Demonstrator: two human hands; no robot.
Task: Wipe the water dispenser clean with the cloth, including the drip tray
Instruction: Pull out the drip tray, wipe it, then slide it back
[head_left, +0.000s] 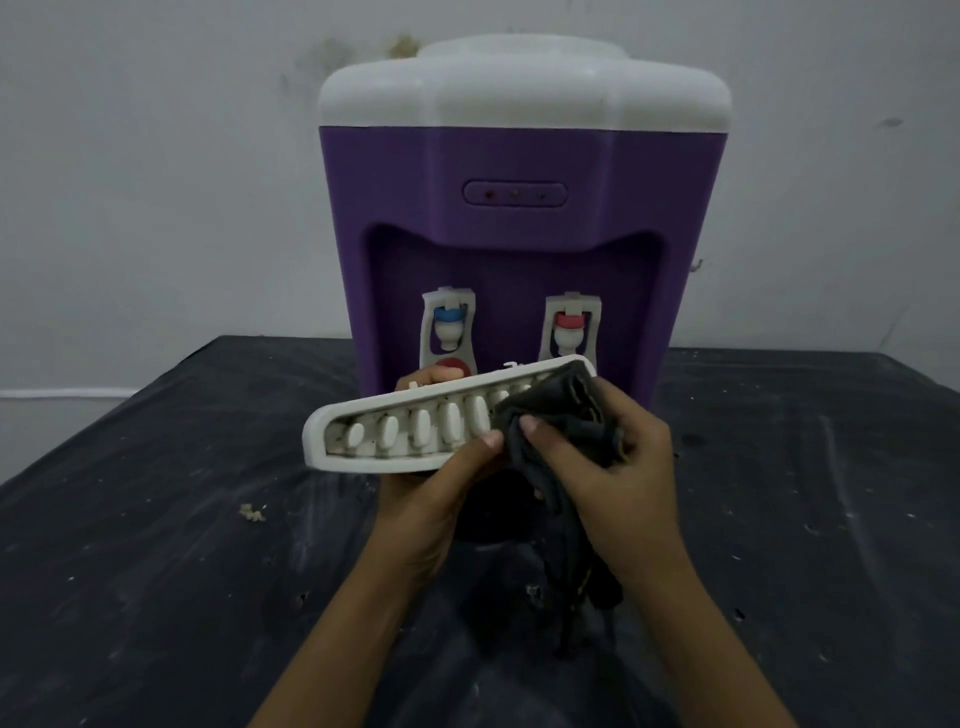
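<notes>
1. Dark scuffed table (156, 519), crumbs scattered on it.
2. Left hand (441, 499) grips the white drip tray (405, 431), lifted clear of the table and tilted, slots facing the camera.
3. Right hand (613, 467) clutches a dark cloth (561, 431), bunched against the tray's right end; its tail hangs down.
4. Purple water dispenser (519, 171) stands behind, white top, against a grey wall (156, 156).

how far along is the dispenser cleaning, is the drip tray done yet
Done: the drip tray is off the water dispenser. In hand: the left hand holds the tray tilted while the right hand presses the cloth on its right end. Left: the rest of the tray's slots, then refitting it. Whether the purple body has been wiped cannot be told.
</notes>
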